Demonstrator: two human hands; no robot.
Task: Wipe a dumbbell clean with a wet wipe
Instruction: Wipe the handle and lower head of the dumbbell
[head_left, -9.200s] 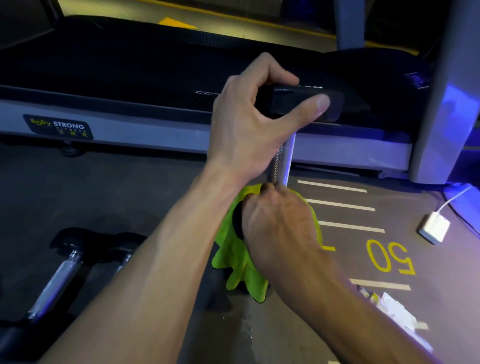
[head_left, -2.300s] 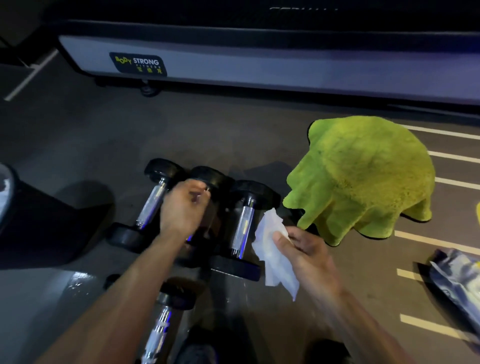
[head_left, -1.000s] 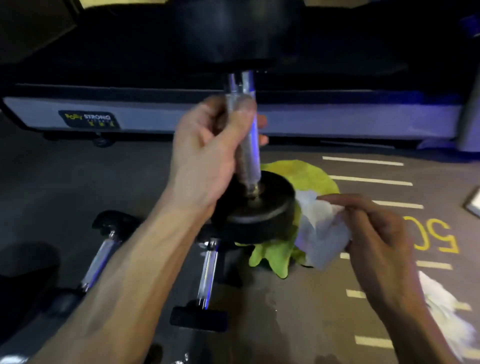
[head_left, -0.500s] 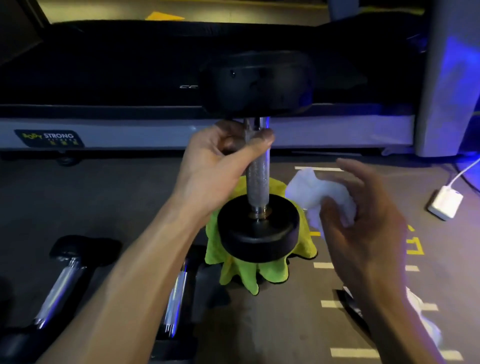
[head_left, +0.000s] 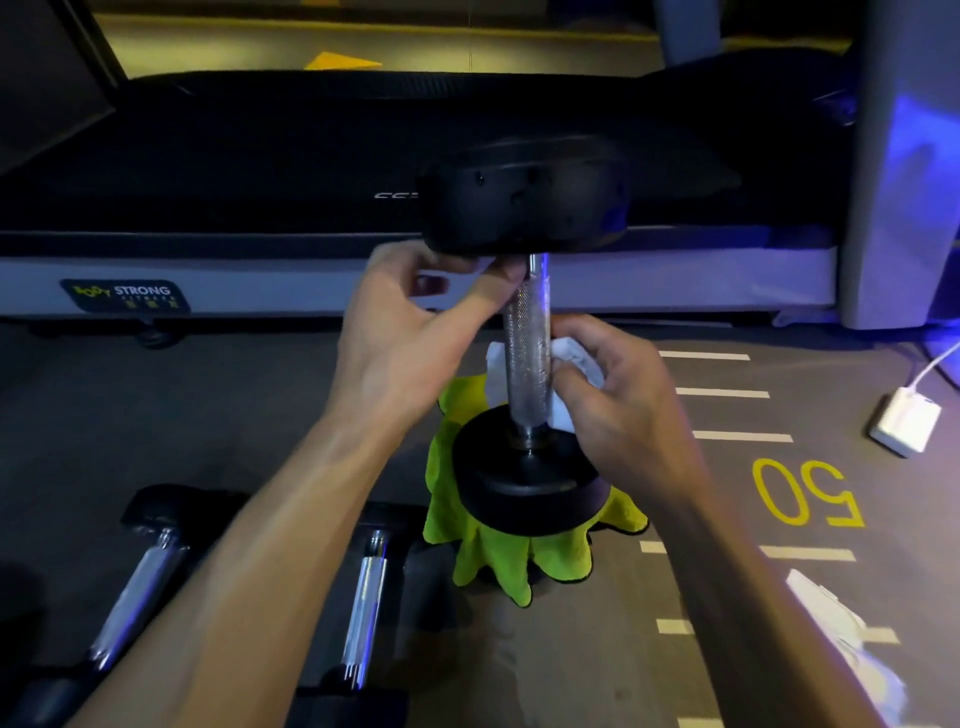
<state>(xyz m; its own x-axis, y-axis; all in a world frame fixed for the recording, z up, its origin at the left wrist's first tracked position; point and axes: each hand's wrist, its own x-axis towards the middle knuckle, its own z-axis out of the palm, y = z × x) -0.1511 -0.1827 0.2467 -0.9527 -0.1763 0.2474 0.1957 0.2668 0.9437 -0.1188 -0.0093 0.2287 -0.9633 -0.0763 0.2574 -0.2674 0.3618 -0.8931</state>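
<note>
My right hand (head_left: 623, 400) presses a wet wipe (head_left: 571, 364) around the lower handle of the upright dumbbell (head_left: 527, 364), my left hand (head_left: 410, 332) pinching its top, above a green cloth (head_left: 493, 561) on the floor; wiping looks barely begun, both heads apparently unwiped.

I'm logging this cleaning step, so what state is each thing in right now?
dumbbell: held upright, off the floor
wet wipe: bunched, wrapped against the handle
left hand: pinches the handle's top
right hand: grips the wet wipe
green cloth: draped over something hidden
two other dumbbells: lying on the floor
</note>
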